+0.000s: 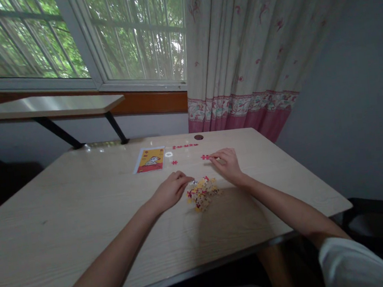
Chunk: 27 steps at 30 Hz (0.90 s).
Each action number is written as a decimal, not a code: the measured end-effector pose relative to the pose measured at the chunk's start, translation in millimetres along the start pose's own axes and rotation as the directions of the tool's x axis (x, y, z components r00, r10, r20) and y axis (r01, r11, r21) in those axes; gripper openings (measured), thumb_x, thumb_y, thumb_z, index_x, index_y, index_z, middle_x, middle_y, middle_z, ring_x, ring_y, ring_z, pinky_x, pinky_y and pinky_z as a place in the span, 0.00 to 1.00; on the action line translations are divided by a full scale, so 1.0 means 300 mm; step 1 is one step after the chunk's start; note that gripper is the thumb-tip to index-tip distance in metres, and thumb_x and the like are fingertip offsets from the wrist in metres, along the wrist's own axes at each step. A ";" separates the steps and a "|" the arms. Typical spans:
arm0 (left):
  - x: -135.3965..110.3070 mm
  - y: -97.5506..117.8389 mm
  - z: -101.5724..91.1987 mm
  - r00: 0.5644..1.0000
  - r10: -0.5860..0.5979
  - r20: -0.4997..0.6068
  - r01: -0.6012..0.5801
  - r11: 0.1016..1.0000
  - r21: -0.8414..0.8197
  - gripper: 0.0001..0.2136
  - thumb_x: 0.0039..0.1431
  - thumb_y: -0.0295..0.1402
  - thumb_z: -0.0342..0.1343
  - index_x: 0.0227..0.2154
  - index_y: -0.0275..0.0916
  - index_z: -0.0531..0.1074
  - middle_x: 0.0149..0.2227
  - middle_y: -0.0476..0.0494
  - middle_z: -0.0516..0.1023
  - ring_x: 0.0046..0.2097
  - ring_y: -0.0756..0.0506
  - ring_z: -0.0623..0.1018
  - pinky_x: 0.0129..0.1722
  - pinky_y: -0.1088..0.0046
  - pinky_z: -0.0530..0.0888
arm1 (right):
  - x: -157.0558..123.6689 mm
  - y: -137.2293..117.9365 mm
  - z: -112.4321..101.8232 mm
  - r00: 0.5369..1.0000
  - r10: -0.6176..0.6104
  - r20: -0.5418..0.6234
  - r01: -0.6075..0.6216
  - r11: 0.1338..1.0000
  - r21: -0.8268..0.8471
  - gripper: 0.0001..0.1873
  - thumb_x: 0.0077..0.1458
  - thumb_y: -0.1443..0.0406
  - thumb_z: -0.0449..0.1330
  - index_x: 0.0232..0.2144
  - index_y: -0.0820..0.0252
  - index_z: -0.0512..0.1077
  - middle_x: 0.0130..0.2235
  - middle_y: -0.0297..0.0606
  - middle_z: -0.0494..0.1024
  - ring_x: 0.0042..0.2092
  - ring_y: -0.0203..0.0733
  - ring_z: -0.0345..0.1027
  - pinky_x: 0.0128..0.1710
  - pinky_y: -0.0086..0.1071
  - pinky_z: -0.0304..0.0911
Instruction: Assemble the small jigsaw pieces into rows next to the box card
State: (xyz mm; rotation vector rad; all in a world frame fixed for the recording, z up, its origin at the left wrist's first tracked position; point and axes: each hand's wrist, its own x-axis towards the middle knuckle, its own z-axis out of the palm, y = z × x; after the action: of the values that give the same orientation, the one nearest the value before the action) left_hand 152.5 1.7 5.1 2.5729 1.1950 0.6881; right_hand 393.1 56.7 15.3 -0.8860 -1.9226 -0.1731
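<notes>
My right hand (227,163) pinches a red piece (207,157) at twelve o'clock from the puzzle pile (202,194); at the pile's eleven o'clock edge, I cannot tell whether my left hand (171,190) grips anything.

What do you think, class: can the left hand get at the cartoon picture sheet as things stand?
Probably yes: the cartoon picture sheet lies a little beyond the left hand, with bare tabletop between them. The lone red puzzle piece lies right of the sheet, apparently out of the way.
</notes>
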 end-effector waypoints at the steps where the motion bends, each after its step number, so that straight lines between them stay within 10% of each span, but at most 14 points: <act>1: -0.001 0.000 0.003 1.000 0.014 0.017 -0.014 0.999 0.033 0.16 0.59 0.26 0.42 0.46 0.42 0.69 0.39 0.41 0.69 0.42 0.45 0.69 0.43 0.68 0.67 | 0.000 0.002 -0.003 1.000 -0.002 0.002 0.002 1.000 -0.005 0.08 0.54 0.61 0.57 0.29 0.57 0.74 0.30 0.35 0.76 0.35 0.37 0.66 0.41 0.34 0.50; 10: -0.004 -0.002 0.007 0.999 0.025 0.032 -0.029 0.991 0.128 0.15 0.59 0.25 0.42 0.45 0.42 0.69 0.37 0.42 0.68 0.41 0.45 0.68 0.41 0.69 0.67 | 0.006 0.006 0.022 0.987 0.044 0.155 -0.042 0.999 -0.012 0.09 0.54 0.60 0.56 0.31 0.57 0.74 0.31 0.36 0.76 0.37 0.38 0.66 0.42 0.34 0.50; 16: -0.004 0.003 0.000 0.999 -0.008 0.043 0.002 0.989 0.148 0.14 0.58 0.27 0.44 0.44 0.40 0.70 0.37 0.42 0.68 0.41 0.45 0.68 0.41 0.68 0.67 | 0.043 0.066 0.161 0.874 0.156 0.461 -0.190 0.981 0.029 0.09 0.51 0.60 0.58 0.29 0.58 0.75 0.31 0.35 0.77 0.32 0.35 0.66 0.34 0.28 0.55; 27: -0.006 0.024 -0.011 0.997 -0.028 0.069 0.017 0.987 0.161 0.14 0.58 0.27 0.43 0.45 0.40 0.69 0.37 0.42 0.67 0.41 0.45 0.68 0.41 0.69 0.67 | 0.128 0.058 0.342 0.816 0.225 0.532 -0.287 0.957 0.036 0.09 0.49 0.60 0.59 0.30 0.57 0.76 0.31 0.34 0.77 0.33 0.35 0.67 0.33 0.27 0.56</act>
State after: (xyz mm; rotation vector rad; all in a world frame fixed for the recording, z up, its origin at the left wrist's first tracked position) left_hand 154.6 -4.3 10.0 2.6840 1.3036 0.5099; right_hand 320.7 136.6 -10.3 -1.1925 -2.2515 0.3814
